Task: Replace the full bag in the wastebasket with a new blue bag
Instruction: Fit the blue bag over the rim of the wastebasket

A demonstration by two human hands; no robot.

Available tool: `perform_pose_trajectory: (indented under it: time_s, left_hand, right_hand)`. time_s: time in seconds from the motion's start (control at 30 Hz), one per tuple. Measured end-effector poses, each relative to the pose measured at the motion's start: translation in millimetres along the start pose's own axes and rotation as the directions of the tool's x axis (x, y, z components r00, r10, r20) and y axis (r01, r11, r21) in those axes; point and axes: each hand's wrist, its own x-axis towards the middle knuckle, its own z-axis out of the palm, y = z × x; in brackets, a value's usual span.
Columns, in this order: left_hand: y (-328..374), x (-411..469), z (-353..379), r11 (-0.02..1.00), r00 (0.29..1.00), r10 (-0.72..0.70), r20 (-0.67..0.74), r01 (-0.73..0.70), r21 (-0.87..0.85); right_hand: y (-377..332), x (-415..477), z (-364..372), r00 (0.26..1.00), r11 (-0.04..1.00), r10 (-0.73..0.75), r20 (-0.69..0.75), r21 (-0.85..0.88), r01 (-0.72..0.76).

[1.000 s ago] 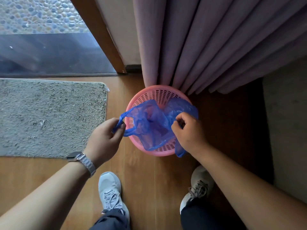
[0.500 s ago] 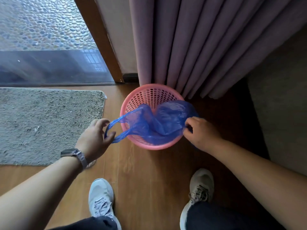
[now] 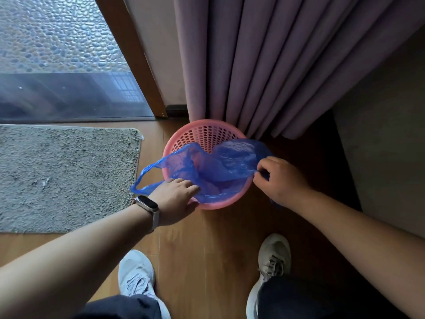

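Head view, centre of frame: the blue bag (image 3: 220, 171) lies draped across the pink wastebasket (image 3: 207, 126), partly sunk inside, with one handle loop (image 3: 149, 168) trailing out to the left. The left hand (image 3: 174, 195), fingers straight, presses the film at the lower-left rim. The right hand (image 3: 281, 180) pinches the bag's edge at the right rim. Good practice is to spread the mouth evenly, then fold it over the rim all round.

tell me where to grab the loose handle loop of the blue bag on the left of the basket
Take the handle loop at its outer bend, where it hangs free beyond the left rim of the pink basket. Come from the left and hook a finger through: the thin strap forms an open loop there. The left hand, flat on the blue bag, is nearest.
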Motion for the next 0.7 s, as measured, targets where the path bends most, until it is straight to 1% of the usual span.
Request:
perform_pose_trajectory:
  time_s: [0.03, 0.07, 0.1, 0.13, 0.17, 0.23, 0.27, 0.3, 0.33, 0.4, 0.5, 0.57, 0.7]
  left_hand:
    - [-7.5, -1.4, 2.3, 1.000, 1.000, -0.009, -0.028, 0.009, -0.003]
    - [-14.9, -3.1, 4.4, 1.000, 0.999, -0.013, -0.051, 0.013, -0.001]
    - [-21.9, -4.6, 7.3, 1.000, 0.997, -0.007, -0.073, 0.008, 0.007]
    - [-27.5, -6.1, 10.1, 1.000, 0.996, 0.002, -0.092, 0.000, 0.023]
    - [-31.2, -7.5, 12.2, 0.999, 0.994, 0.012, -0.106, -0.008, 0.036]
    - [-34.9, -8.8, 14.4, 0.999, 0.989, 0.035, -0.142, -0.030, 0.033]
    - [-35.3, -8.7, 14.4, 0.999, 0.986, 0.039, -0.164, -0.037, 0.015]
    - [-34.6, -8.5, 12.9, 0.999, 0.983, 0.040, -0.181, -0.042, -0.008]
    - [-33.5, -7.8, 10.8, 0.998, 0.980, 0.042, -0.197, -0.048, -0.026]
    - [-31.7, -6.0, 8.4, 0.997, 0.973, 0.061, -0.223, -0.072, -0.042]
    - [-31.7, -4.5, 6.7, 0.993, 0.971, 0.088, -0.223, -0.103, -0.057]
    - [-35.1, -6.9, 8.4, 0.992, 0.972, 0.103, -0.213, -0.116, -0.051]
    - [-47.9, -15.6, 9.7, 0.990, 0.964, 0.131, -0.232, -0.138, -0.017]
  right_hand:
    - [0.5, 2.3, -0.2, 0.999, 1.000, -0.001, -0.042, -0.019, 0.000]
    - [-0.1, 5.1, -1.2, 0.994, 0.996, -0.047, -0.099, -0.074, 0.039]
    - [-2.0, 8.0, -2.3, 0.979, 0.981, -0.142, -0.146, -0.151, 0.119]
    - [-6.5, 10.4, -2.0, 0.947, 0.950, -0.267, -0.176, -0.211, 0.229]
    - [-14.6, 11.2, -0.9, 0.904, 0.912, -0.384, -0.188, -0.231, 0.339]
    - [-38.4, 9.0, 7.0, 0.815, 0.832, -0.552, -0.175, -0.171, 0.527]
    - [-49.9, 7.1, 15.1, 0.788, 0.800, -0.600, -0.137, -0.116, 0.589]
    - [-59.4, 5.0, 24.4, 0.785, 0.788, -0.616, -0.068, -0.056, 0.613]
    - [-65.0, 4.0, 34.6, 0.797, 0.797, -0.604, 0.020, -0.010, 0.604]
    - [-65.7, 5.1, 50.9, 0.830, 0.848, -0.521, 0.202, 0.005, 0.531]
    - [-47.7, 11.6, 56.5, 0.864, 0.940, -0.310, 0.397, -0.010, 0.342]
    - [-33.8, 12.3, 54.2, 0.870, 0.966, -0.208, 0.447, -0.045, 0.254]
    - [-9.3, 14.8, 45.1, 0.909, 0.939, -0.163, 0.384, -0.223, 0.262]
